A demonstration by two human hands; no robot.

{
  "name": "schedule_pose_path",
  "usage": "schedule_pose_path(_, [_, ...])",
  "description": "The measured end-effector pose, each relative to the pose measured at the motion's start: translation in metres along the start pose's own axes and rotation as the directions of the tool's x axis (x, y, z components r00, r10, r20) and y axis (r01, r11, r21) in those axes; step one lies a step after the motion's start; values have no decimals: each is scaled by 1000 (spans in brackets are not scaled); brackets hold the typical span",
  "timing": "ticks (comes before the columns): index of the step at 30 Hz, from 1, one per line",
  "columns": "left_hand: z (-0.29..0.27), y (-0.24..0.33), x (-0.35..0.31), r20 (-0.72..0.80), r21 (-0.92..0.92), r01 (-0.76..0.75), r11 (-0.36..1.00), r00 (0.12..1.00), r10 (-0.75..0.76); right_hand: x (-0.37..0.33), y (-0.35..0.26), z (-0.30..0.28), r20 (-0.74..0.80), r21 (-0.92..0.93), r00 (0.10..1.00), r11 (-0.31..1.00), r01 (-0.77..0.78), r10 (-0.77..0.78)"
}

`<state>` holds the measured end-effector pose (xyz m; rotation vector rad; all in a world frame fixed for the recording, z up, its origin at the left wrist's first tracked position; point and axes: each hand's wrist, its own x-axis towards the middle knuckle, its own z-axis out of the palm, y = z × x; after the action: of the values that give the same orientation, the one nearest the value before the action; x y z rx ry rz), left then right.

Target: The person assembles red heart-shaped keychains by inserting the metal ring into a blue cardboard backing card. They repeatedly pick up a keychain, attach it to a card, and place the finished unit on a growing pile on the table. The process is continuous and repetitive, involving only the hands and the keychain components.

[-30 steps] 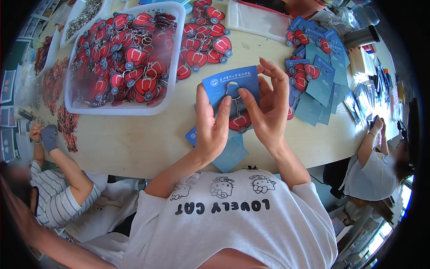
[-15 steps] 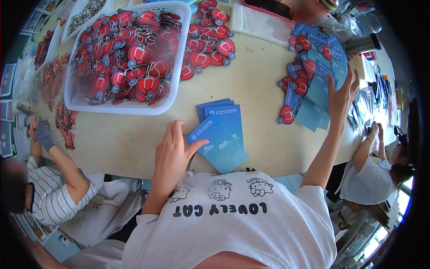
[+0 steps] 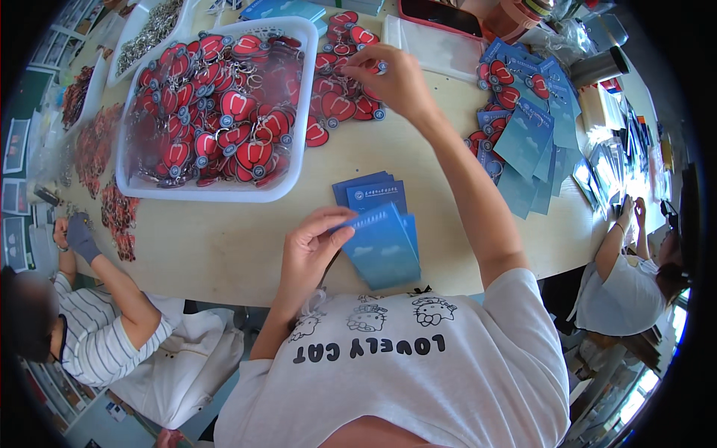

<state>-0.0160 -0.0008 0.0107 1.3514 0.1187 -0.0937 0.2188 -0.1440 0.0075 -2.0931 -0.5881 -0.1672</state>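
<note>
Between the thumb and fingers of my left hand [image 3: 317, 237] is the upper corner of a blue card [image 3: 381, 246] with a cloud print, tilted over a small fanned stack of blue cards [image 3: 392, 196] in front of me. My right hand [image 3: 392, 81] reaches across to a loose pile of red keychains [image 3: 336, 107], its fingertips pinched on a keychain [image 3: 340, 67] at the pile's right side. The fingers partly hide that keychain. Left of the pile, a white plastic bin [image 3: 299, 142] is heaped with more red keychains that have metal rings.
On the right lie overlapping blue cards [image 3: 526, 138] with red keychains on them. Behind are a clear plastic box [image 3: 433, 48], a phone [image 3: 441, 16], a bottle [image 3: 515, 19] and a dark cylinder [image 3: 600, 69]. Co-workers sit at left [image 3: 112, 321] and right [image 3: 624, 295].
My right hand has left the cards on the right, where another card now lies, and moved to the keychain pile. My left hand has closed on the top card and shifted it.
</note>
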Motion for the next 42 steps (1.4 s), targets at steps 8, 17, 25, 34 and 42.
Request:
schedule_pose_path(8, [16,24,16,-59,653,-105,750,980,189,-65,-22,-93,183,659,980,731,-179,76])
schedule_pose_path(17, [21,24,30,35,751,-341,565,876,482,-132,-26,-105,243,653,946,685,-322,213])
schedule_pose_path(25, [34,50,48,34,27,-64,998,997,63,-128,-66,-79,64,314,998,949,-11,-9])
schedule_pose_path(34, [54,19,51,-55,-313,-71,947,997,57,-137,-71,-52,-65,668,937,713,-216,344])
schedule_pose_path(42, [41,16,55,-320,219,-450,866,805,499,-135,-61,-64,-233,326,965,945,-37,118])
